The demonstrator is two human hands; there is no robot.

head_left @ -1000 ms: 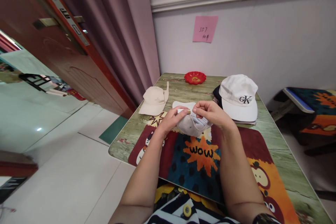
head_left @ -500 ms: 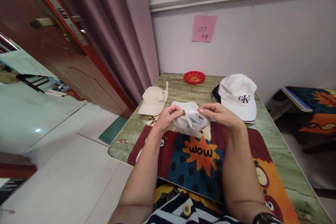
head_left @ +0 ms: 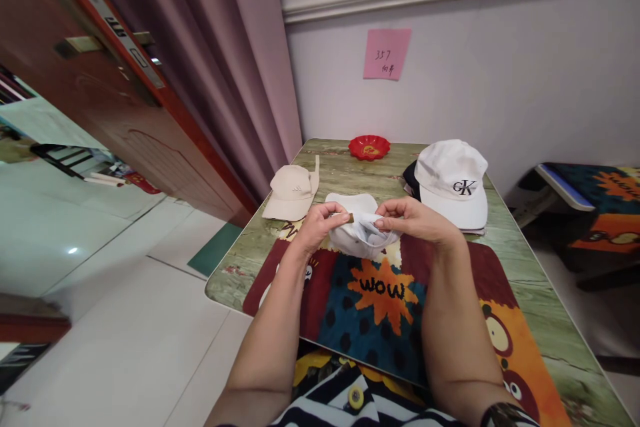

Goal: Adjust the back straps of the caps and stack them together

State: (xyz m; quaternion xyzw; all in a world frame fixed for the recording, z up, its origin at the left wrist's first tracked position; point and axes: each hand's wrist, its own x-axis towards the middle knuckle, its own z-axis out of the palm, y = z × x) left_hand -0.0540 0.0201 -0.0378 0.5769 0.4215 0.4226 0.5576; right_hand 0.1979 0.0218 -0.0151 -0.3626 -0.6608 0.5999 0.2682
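Observation:
A white cap (head_left: 354,240) lies in front of me with its back strap facing me and its brim pointing away. Between thumb and fingers my left hand (head_left: 323,221) pinches the strap's left part, next to a small brownish buckle (head_left: 351,218). Closed on the strap's right part is my right hand (head_left: 407,219). To the left sits a beige cap (head_left: 291,190) with its strap end sticking up. On the right, a white cap with dark letters (head_left: 451,180) rests on other caps, a black one (head_left: 411,177) among them.
A red scalloped dish (head_left: 369,147) stands at the table's far edge. Beneath the cap lies a colourful mat (head_left: 373,320) on the wood-patterned table (head_left: 235,277). A brown door (head_left: 165,140) stands to the left, and another table (head_left: 600,207) to the right.
Both hands keep hold of the strap. The right hand has shifted slightly on it, and the opening behind the strap looks narrower. The other caps stay put.

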